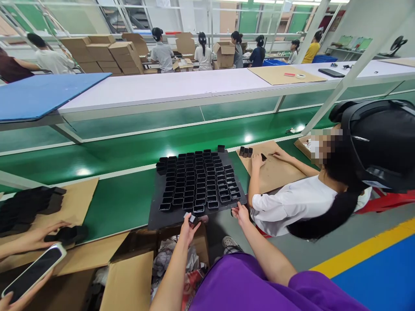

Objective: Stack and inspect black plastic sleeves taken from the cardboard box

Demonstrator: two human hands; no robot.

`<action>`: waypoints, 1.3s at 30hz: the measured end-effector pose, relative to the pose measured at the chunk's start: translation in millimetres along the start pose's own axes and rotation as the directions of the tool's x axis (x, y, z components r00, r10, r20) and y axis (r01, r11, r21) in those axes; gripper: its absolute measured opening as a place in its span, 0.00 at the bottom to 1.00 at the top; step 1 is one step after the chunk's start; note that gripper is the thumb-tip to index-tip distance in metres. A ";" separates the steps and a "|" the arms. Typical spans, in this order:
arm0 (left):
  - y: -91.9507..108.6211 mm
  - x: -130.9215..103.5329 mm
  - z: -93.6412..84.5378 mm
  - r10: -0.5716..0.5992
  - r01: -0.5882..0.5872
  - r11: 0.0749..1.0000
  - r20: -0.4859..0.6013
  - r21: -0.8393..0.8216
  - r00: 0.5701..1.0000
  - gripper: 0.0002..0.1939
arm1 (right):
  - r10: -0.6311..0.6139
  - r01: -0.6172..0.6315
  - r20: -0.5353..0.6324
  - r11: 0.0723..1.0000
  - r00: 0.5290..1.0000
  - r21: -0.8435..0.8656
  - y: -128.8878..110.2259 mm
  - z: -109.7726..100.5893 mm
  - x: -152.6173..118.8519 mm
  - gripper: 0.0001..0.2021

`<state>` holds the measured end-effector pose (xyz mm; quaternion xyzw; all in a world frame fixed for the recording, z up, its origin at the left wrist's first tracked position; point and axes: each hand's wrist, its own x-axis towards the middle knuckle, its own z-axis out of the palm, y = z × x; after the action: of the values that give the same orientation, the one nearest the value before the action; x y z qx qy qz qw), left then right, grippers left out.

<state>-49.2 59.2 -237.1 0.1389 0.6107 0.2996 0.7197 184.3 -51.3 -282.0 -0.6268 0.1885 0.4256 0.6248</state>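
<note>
The left grip (187,230) is closed on a small black box (192,218), holding it between thumb and fingers just off the near edge of a black board (158,221). The right grip (241,214) is at the near right corner of the same board, fingers against its edge; whether it is clamped there cannot be told.

The board lies on the green bench (118,211) and overhangs its near side. It carries open-topped boxes (198,181) in close rows — most upright, openings upward. Bare board shows along the left and near sides. One single box (221,148) stands at the far right corner.

Right of the board, a co-worker (292,203) in a white shirt and black cap works over a cardboard sheet (274,175). One of that person's hands holds a small black part (263,157); the other holds a thin tool (271,154). Three black boxes (245,151) stand side by side on the far left part of the sheet.

At the left, another person's hand holds a phone (34,272) — beside it, dark pieces (29,207) are heaped on a second cardboard sheet (81,192). Below the bench edge stands an open carton (131,280).
</note>
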 end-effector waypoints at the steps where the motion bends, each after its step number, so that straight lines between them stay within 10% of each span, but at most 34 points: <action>1: 0.1 -0.1 -0.2 0.001 -0.001 1.000 0.003 0.006 1.000 0.15 | -0.006 0.006 0.000 1.000 1.000 -0.001 0.6 0.1 0.1 0.13; 18: 3.1 -1.8 -4.5 -0.033 0.031 0.999 0.053 0.038 0.998 0.12 | -0.091 0.097 0.036 0.960 0.995 -0.263 -4.8 2.9 -9.7 0.14; 26: 20.1 -9.2 -38.8 -0.050 0.049 0.999 0.042 0.025 0.998 0.10 | -0.185 0.298 0.234 0.632 0.955 -0.715 -54.9 -9.7 -46.5 0.15; 29: 30.8 -6.4 -62.5 -0.050 0.050 0.999 -0.062 0.008 0.997 0.09 | -0.401 0.525 0.367 0.421 0.839 -0.740 -106.9 25.6 -44.8 0.22; 33: 44.7 -3.3 -86.8 0.022 -0.021 1.000 -0.232 0.006 0.973 0.06 | -0.520 0.651 0.502 0.144 0.691 -0.746 -185.8 129.9 2.6 0.10; 39: 71.4 -10.6 -106.0 0.116 -0.099 0.993 -0.293 0.071 0.949 0.08 | -0.432 0.590 0.584 -0.138 0.687 -0.796 -238.3 245.4 97.3 0.18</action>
<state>-170.6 91.1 -211.1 0.1452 0.7114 0.3387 0.5984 349.4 244.3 -173.2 -0.8605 -0.4344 0.1941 0.1818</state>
